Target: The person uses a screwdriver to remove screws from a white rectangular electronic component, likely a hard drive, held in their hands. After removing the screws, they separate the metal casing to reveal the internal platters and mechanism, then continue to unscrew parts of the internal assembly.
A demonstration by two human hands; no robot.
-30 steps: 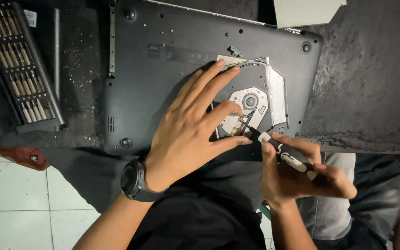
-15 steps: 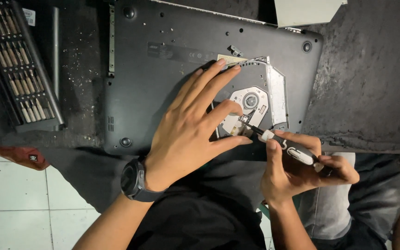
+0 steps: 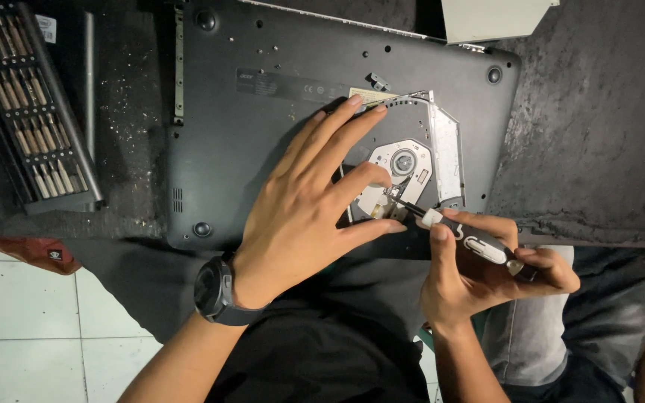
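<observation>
Head view, screwdriver [image 3: 479, 245] in right hand [image 3: 487, 276], left hand [image 3: 307, 216] flat on laptop [image 3: 263, 112]

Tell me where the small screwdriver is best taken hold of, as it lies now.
By its handle, from the near right. The screwdriver slants with its tip on the optical drive and its black-and-white handle toward the person, where the right hand already grips it; the left hand blocks the left side.

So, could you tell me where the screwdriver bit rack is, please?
In the head view, the bit rack lies at the top left on the dark table, left of the upturned laptop.
</observation>
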